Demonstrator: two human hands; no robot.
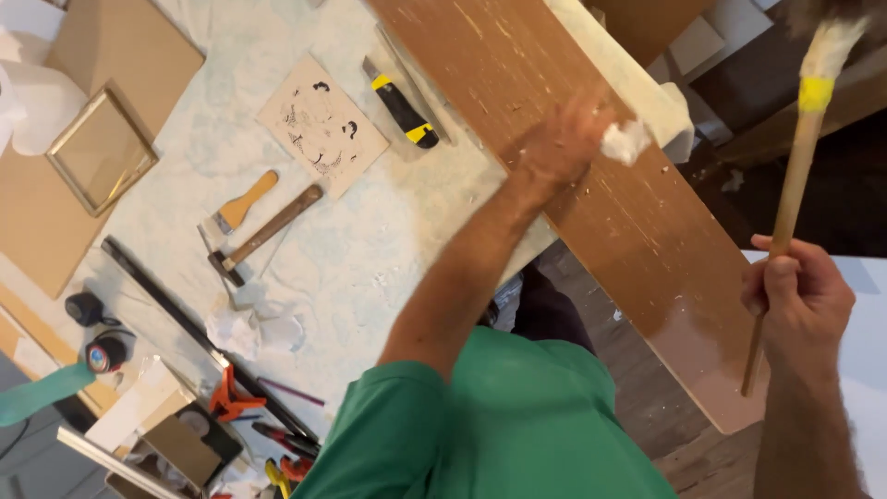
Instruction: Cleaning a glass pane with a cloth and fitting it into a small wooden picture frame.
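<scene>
Rubbing at the long reddish-brown wooden board [591,194], the left hand [559,148] presses a crumpled white rag [626,140] against its far edge, the grip closed about the cloth; the hand is blurred, so the fingers cannot be told apart. That board lies slantwise across the corner of the bench [370,249], its near end jutting out over the dark floor. Judging by the surface, the work looks partly done: the near end shines glossy and smooth, while the upper stretch shows pale flecks and scratches. The right hand [799,300] is wrapped tight round the bare wooden handle of a long brush [799,148] with a yellow band and whitish bristles, held upright clear of the board. Farther out on the bench's pale cloth lie a yellow-and-black utility knife [399,109], a wooden-handled hammer [263,236], a small scraper [242,205] and a square printed sheet [321,127], all untouched
</scene>
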